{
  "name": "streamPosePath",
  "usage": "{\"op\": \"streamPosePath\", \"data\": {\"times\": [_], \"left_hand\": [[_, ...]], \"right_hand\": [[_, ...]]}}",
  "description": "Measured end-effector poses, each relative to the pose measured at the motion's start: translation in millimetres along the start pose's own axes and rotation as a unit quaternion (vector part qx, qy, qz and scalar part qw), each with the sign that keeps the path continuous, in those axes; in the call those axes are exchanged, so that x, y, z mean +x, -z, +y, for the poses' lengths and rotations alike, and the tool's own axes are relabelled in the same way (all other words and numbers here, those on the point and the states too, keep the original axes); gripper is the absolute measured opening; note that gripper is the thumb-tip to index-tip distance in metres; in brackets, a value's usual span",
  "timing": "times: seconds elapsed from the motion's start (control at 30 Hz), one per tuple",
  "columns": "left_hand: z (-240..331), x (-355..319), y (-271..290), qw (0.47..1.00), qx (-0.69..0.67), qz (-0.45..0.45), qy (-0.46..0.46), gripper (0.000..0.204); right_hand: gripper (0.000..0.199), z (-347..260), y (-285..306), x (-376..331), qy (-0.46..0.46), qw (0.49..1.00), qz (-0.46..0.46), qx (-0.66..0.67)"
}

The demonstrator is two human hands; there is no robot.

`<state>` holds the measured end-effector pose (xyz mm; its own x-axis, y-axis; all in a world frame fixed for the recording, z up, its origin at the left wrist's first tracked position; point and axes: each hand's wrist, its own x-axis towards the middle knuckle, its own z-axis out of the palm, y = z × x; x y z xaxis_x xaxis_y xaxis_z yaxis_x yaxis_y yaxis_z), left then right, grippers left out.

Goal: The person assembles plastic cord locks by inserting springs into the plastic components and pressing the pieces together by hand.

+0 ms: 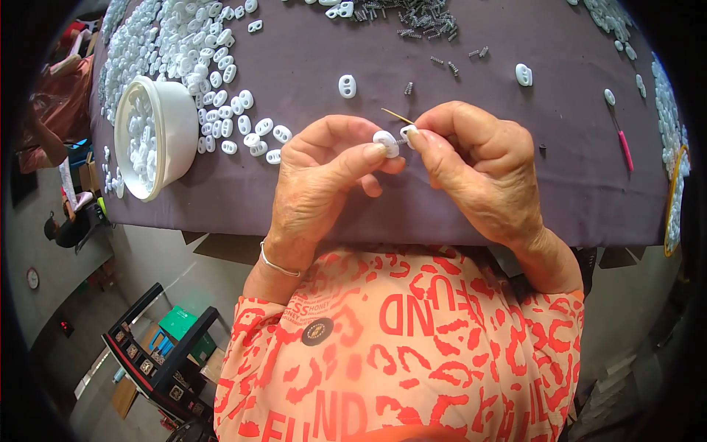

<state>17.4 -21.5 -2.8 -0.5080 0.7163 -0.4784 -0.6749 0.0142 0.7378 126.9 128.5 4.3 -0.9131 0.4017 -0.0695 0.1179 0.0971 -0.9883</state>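
Hands meet over the near edge of the desk, which has a purple cloth on it. The left hand pinches a small white plastic piece between thumb and finger. The right hand pinches another white bit and a thin stick, right beside the first piece. A white bowl of white pieces sits near the left edge. Little springs lie at the far edge.
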Motion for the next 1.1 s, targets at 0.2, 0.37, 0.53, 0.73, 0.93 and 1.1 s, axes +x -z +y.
{"op": "streamPosePath", "data": {"times": [0.2,0.37,0.53,0.73,0.93,1.1], "left_hand": [[-3,-1,-2,1.0,0.015,0.001,-0.016,0.014],[-4,-1,-5,0.999,0.036,0.019,-0.026,0.013],[-4,0,-5,0.999,0.02,0.022,-0.029,0.013],[-4,-1,-7,0.998,0.03,0.033,-0.032,0.012],[-10,-3,-8,0.996,0.059,0.046,-0.057,0.013],[-13,-5,-9,0.992,0.063,0.053,-0.09,0.013]], "right_hand": [[0.01,5,-3,0,0.028,0.999,-0.004,-0.02],[0.011,6,-2,2,0.023,0.999,-0.02,-0.018],[0.01,3,-1,3,-0.018,1.0,-0.021,0.01],[0.009,10,-1,4,0.018,0.999,-0.029,0.007],[0.007,8,1,4,0.022,0.998,-0.034,-0.044],[0.007,9,2,7,0.039,0.996,-0.046,-0.059]]}}
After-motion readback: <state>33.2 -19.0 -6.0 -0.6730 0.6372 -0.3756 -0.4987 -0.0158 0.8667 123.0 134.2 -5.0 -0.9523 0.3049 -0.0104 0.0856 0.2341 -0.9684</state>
